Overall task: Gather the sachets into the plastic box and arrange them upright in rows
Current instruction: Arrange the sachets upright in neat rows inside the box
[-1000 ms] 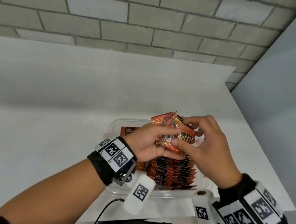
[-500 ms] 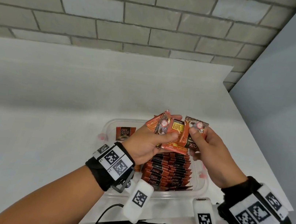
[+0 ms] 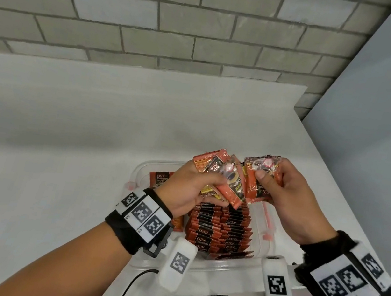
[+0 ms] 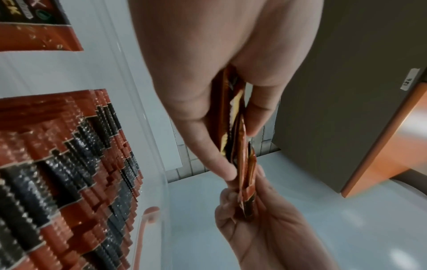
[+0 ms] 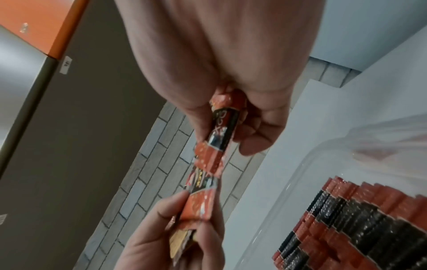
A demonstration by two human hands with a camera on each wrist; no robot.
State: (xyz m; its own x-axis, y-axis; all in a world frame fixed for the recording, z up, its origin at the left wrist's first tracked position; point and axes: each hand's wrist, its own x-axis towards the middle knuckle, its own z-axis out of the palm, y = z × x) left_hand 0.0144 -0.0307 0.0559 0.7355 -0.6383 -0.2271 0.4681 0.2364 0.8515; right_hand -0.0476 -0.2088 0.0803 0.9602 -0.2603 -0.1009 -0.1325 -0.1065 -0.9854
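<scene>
Above the clear plastic box [image 3: 225, 266] both hands hold orange-and-black sachets. My left hand [image 3: 193, 188] grips a fanned bunch of sachets [image 3: 220, 177] between thumb and fingers; the same bunch [image 4: 233, 127] shows edge-on in the left wrist view. My right hand [image 3: 281, 193] pinches a smaller stack of sachets [image 3: 260, 180], its edges [image 5: 219, 135] visible in the right wrist view. The two bunches touch at their lower corners. Inside the box stand rows of upright sachets [image 3: 220, 230], also seen in the wrist views [image 4: 64, 173] [image 5: 360, 224]. One sachet [image 3: 159, 180] lies flat at the box's far left.
The box sits near the front edge of a white table [image 3: 61, 153]. A grey brick wall [image 3: 158, 15] runs behind it, and a pale panel [image 3: 383, 125] stands at the right. Cables [image 3: 133, 283] hang at the table's front. A grey and orange cabinet [image 4: 346, 91] stands beyond.
The hands have drawn apart: my right hand pulled a small stack of sachets out of the bunch and moved right with it. The left hand keeps the remaining sachets fanned.
</scene>
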